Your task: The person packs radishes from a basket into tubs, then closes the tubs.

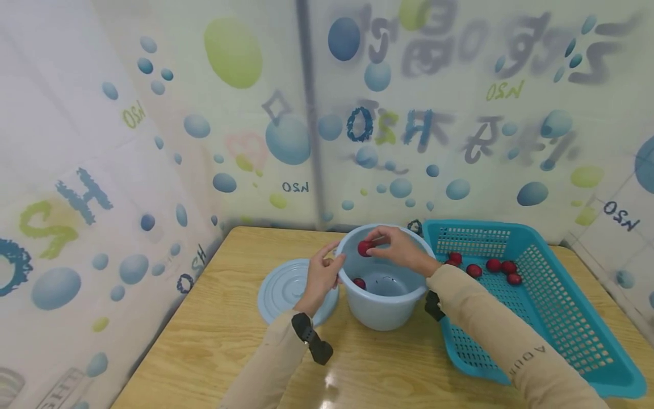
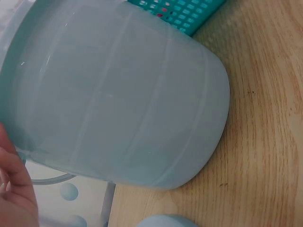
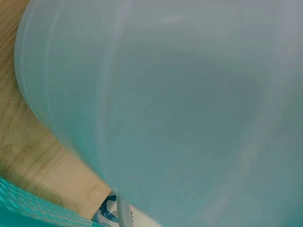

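A light blue plastic bucket [image 1: 383, 309] stands upright on the table. At its left rim, my left hand [image 1: 321, 277] grips the edge; in the left wrist view those fingers [image 2: 16, 175] show at the rim. My right hand [image 1: 398, 247] reaches over the bucket's mouth and pinches a small, round, dark red plum [image 1: 365, 248] between thumb and fingers. Inside, another red plum [image 1: 359, 283] lies low against the left wall. The bucket's outer side [image 3: 180, 118] fills most of the right wrist view, and the right hand is hidden there.
A round blue lid [image 1: 278, 289] lies on the wooden table [image 1: 204, 341], left of the bucket and partly behind the left hand. To the right, a teal perforated basket [image 1: 572, 318] holds several red plums [image 1: 494, 265]. A patterned curtain [image 1: 245, 142] hangs behind the table.
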A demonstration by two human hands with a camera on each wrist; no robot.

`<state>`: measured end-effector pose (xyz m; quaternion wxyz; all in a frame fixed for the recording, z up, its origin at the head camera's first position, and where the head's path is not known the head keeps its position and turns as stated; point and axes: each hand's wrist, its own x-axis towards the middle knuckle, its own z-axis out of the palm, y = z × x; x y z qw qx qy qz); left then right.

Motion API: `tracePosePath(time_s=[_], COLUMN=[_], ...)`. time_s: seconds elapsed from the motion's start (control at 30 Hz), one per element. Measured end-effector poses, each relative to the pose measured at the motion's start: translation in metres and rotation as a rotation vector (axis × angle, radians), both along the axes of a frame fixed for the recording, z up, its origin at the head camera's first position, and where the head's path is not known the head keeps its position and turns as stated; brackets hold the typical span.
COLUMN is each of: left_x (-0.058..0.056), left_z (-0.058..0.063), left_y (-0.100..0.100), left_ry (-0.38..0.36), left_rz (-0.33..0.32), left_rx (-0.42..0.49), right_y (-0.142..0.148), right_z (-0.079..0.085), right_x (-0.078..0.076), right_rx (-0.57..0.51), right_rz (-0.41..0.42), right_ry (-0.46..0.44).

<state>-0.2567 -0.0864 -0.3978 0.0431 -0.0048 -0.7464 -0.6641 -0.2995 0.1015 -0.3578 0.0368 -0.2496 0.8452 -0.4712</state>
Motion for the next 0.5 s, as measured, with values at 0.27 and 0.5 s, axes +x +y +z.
tracePosePath(time_s=[0.27, 0.5], left_x=[-0.0006, -0.0009], left_z=[-0.0005, 0.0001], left_y=[-0.0003, -0.0011], left_ry=[-0.009, -0.013], left_rz=[-0.004, -0.009], left_rx=[-0.004, -0.009], right_y=[-0.0075, -0.0108], right_z=[-0.0048, -0.0084], right_x=[-0.0052, -0.0107], right_rx=[0.035, 0.036], right_rz=[0.025, 0.055], right_ry=[0.006, 0.019])
